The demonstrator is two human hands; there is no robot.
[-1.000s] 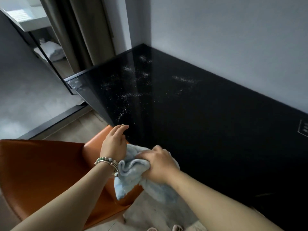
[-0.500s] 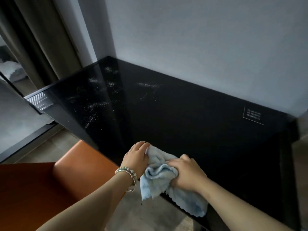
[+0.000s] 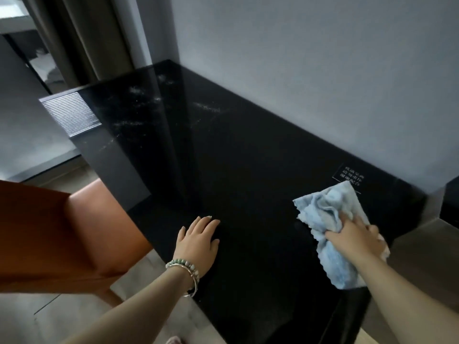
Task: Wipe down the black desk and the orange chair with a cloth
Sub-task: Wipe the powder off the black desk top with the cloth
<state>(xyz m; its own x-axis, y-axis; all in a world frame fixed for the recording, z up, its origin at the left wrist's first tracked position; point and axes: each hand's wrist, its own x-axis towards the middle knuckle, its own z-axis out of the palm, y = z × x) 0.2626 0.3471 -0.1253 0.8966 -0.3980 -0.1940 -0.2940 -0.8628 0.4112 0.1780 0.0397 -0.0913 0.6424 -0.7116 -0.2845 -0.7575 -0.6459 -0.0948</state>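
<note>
The glossy black desk point(image 3: 236, 157) fills the middle of the view, with pale dusty smears on its far left part. My right hand point(image 3: 355, 240) presses a crumpled light blue cloth point(image 3: 330, 209) flat on the desk's right side, fingers spread over it. My left hand point(image 3: 198, 240), a beaded bracelet on its wrist, rests palm down on the desk near the front edge with straight fingers. The orange chair point(image 3: 62, 232) stands at the left, tucked against the desk's front corner.
A grey wall point(image 3: 310, 70) runs along the desk's back edge. A curtain point(image 3: 82, 33) hangs at the far left corner. A small printed label point(image 3: 349, 176) lies on the desk just beyond the cloth. Light floor point(image 3: 49, 319) shows below the chair.
My right hand has carried the cloth from the front edge to the right side of the desk. My left hand let go of the cloth and now lies flat on the desk.
</note>
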